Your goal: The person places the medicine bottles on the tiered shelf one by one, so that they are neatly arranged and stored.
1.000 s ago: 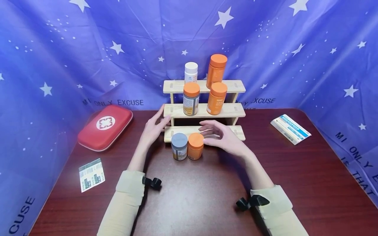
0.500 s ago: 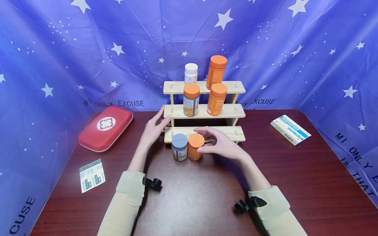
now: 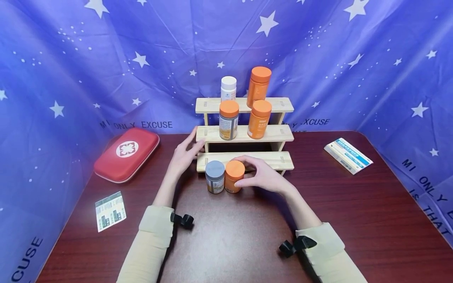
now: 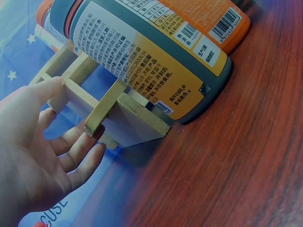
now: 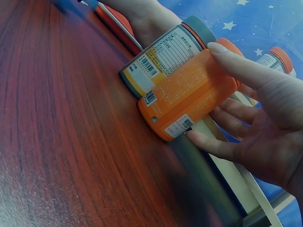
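Observation:
In the head view my right hand [image 3: 263, 175] grips an orange pill bottle [image 3: 232, 184] standing on the table before the lowest step of a wooden three-tier rack [image 3: 258, 159]. In the right wrist view the thumb lies along that bottle's near side, with fingers behind it. Close beside it on the left stands a grey-capped bottle [image 3: 215, 184] with a yellow and white label. My left hand [image 3: 182, 157] rests against the rack's left side, its fingers spread loosely; in the left wrist view fingertips touch the wood [image 4: 102, 109].
On the middle step are a grey bottle with an orange cap [image 3: 229, 122] and an orange bottle [image 3: 259, 120]. A white bottle [image 3: 228, 88] and a taller orange one [image 3: 259, 86] occupy the top. Around lie a red case [image 3: 125, 155], a printed card [image 3: 110, 211] and a medicine box [image 3: 348, 155].
My right hand has moved left and slightly down, closing its fingers and thumb around the orange bottle. The left hand has stayed at the rack's side.

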`<state>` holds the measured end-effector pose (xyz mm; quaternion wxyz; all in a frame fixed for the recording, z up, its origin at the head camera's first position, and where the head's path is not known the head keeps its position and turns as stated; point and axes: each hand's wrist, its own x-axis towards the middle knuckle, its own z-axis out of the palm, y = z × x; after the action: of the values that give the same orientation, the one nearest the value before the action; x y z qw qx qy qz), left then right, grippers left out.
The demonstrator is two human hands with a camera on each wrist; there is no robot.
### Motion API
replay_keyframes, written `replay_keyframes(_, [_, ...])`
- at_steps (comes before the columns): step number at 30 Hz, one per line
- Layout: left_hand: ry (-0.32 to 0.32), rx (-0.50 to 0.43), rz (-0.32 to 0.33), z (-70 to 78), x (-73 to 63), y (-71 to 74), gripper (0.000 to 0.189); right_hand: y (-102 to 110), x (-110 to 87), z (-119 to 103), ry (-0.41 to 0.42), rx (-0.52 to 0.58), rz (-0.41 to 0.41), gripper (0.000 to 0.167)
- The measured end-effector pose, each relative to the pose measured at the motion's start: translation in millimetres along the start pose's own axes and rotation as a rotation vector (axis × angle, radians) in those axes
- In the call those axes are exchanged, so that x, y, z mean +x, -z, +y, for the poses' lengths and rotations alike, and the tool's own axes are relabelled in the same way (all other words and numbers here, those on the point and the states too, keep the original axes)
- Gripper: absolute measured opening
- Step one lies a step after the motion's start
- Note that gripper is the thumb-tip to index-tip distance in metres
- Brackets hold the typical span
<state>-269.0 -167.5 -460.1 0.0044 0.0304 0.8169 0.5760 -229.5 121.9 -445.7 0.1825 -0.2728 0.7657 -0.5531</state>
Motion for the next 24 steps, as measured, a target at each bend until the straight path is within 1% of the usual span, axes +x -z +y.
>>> replay_keyframes(6, [0.006, 0.001, 0.003, -0.1, 0.3, -0.1, 0.062, 0.6, 0.3, 3.1, -0.01, -0.028, 0.006, 0.059])
replay_keyframes(16, [0.012, -0.008, -0.004, 0.2, 0.8, 0.5, 0.063, 1.4, -0.1, 3.9, -0.007, -0.013, 0.013, 0.058])
replay_keyframes(24, [0.011, -0.003, 0.002, -0.5, 1.1, 0.2, 0.063, 5.5, -4.3, -1.2, 0.029, -0.012, 0.01, 0.057])
